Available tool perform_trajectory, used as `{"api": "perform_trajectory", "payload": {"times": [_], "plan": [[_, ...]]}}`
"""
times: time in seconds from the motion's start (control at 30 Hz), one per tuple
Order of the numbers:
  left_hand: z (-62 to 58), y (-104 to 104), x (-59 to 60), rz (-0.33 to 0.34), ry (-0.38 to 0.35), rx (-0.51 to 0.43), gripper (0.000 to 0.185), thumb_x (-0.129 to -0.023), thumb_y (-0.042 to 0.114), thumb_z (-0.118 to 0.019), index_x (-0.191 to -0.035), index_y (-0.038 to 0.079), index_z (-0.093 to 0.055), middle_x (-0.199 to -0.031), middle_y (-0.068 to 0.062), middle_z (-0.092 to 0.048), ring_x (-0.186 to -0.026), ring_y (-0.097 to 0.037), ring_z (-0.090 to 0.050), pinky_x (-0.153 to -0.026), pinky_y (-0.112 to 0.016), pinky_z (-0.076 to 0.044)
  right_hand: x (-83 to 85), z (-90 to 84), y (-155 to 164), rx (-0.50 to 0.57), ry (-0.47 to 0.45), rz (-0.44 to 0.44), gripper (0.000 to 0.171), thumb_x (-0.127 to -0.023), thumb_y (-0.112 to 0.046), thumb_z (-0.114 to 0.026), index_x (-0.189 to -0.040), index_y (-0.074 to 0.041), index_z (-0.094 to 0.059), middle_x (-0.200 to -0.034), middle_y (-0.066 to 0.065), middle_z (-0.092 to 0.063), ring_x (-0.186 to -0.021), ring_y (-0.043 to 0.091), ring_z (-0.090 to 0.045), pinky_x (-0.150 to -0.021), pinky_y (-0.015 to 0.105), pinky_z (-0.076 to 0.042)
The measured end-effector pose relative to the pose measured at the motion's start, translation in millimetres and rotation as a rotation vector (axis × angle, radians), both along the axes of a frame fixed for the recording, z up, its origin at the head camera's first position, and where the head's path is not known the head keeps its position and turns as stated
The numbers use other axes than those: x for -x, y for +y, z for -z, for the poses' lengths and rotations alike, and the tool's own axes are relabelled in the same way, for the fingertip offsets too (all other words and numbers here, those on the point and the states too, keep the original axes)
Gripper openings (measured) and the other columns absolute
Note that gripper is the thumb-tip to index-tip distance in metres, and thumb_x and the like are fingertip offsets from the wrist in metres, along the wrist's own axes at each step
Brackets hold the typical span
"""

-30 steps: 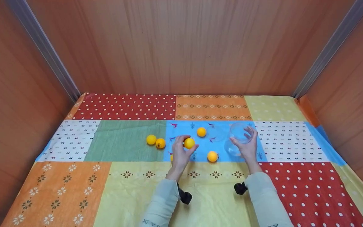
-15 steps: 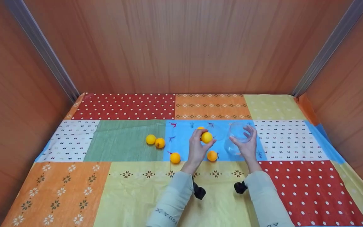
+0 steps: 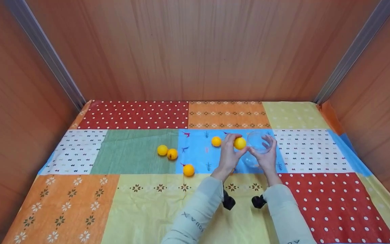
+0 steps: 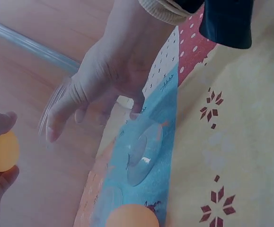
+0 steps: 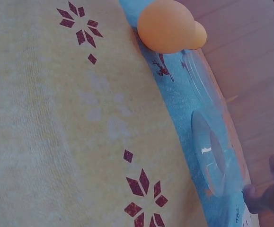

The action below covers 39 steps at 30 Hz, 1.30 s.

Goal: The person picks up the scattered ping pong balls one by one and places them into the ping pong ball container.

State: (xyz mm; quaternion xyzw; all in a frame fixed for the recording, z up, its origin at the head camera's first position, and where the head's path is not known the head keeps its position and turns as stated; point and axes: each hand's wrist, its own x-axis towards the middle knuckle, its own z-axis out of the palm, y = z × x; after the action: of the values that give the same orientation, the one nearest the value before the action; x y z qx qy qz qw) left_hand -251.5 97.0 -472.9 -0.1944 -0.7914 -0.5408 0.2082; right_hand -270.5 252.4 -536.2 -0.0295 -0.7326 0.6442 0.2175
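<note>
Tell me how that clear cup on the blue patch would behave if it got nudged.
The clear cup looks thin-walled, so probably light. The right hand holds it tilted; let go, it would likely tip or roll. The held ball dropped in might shift it.

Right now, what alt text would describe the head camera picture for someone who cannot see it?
A left hand holds a yellow ball at the rim of a clear cup held by the right hand. Four more yellow balls lie on a patchwork tablecloth.

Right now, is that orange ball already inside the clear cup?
No: in the head view the left hand holds the ball beside the rim of the clear cup, not inside it.
</note>
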Motion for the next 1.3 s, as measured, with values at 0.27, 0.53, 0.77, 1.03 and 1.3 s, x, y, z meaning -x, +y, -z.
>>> {"api": "perform_trajectory", "payload": {"times": [0.27, 0.53, 0.77, 1.03, 1.3], "plan": [[-11.9, 18, 10.2, 0.025, -0.030, 0.040, 0.035, -0.076, 0.017, -0.070, -0.106, 0.005, -0.056, -0.102, -0.005, -0.053, -0.091, -0.016, -0.051, -0.080, -0.016, -0.042, 0.7, 2.7, 0, 0.003, 0.004, 0.002, 0.079, -0.068, -0.015, -0.077, -0.129, -0.008, -0.029, -0.129, 0.014, -0.037, -0.118, 0.039, -0.030, -0.097, 0.048, -0.028], [-23.6, 37, 16.8, 0.029, -0.083, 0.116, 0.037, -0.076, 0.015, -0.070, -0.109, 0.007, -0.054, -0.105, -0.003, -0.052, -0.095, -0.014, -0.052, -0.081, -0.015, -0.041, -7.0, -11.0, -3, -0.041, -0.053, 0.020, 0.075, -0.071, -0.005, -0.073, -0.129, -0.008, -0.027, -0.129, 0.013, -0.035, -0.118, 0.033, -0.034, -0.097, 0.044, -0.031], [-30.2, 50, 18.3, 0.055, -0.160, 0.134, 0.039, -0.077, 0.018, -0.069, -0.112, 0.011, -0.053, -0.106, 0.002, -0.049, -0.095, -0.009, -0.050, -0.082, -0.012, -0.040, -7.5, -11.9, -1, -0.077, -0.114, 0.018, 0.074, -0.073, -0.004, -0.070, -0.131, -0.009, -0.024, -0.136, 0.010, -0.028, -0.120, 0.029, -0.033, -0.096, 0.040, -0.034], [-32.5, 48, 21.8, 0.050, -0.139, 0.218, 0.046, -0.079, 0.021, -0.067, -0.120, 0.011, -0.049, -0.115, 0.000, -0.049, -0.106, -0.013, -0.048, -0.086, -0.017, -0.040, -6.1, -9.4, -3, -0.087, -0.098, 0.017, 0.076, -0.072, 0.001, -0.070, -0.131, -0.007, -0.023, -0.134, 0.014, -0.030, -0.122, 0.031, -0.032, -0.097, 0.043, -0.031], [-33.0, 38, 19.6, 0.027, -0.126, 0.318, 0.050, -0.083, 0.028, -0.062, -0.127, 0.013, -0.046, -0.124, -0.002, -0.047, -0.112, -0.016, -0.045, -0.093, -0.023, -0.036, -9.6, -14.5, -5, -0.013, -0.016, -0.004, 0.082, -0.067, 0.001, -0.074, -0.131, -0.001, -0.023, -0.131, 0.018, -0.033, -0.122, 0.034, -0.030, -0.099, 0.046, -0.025]]}}
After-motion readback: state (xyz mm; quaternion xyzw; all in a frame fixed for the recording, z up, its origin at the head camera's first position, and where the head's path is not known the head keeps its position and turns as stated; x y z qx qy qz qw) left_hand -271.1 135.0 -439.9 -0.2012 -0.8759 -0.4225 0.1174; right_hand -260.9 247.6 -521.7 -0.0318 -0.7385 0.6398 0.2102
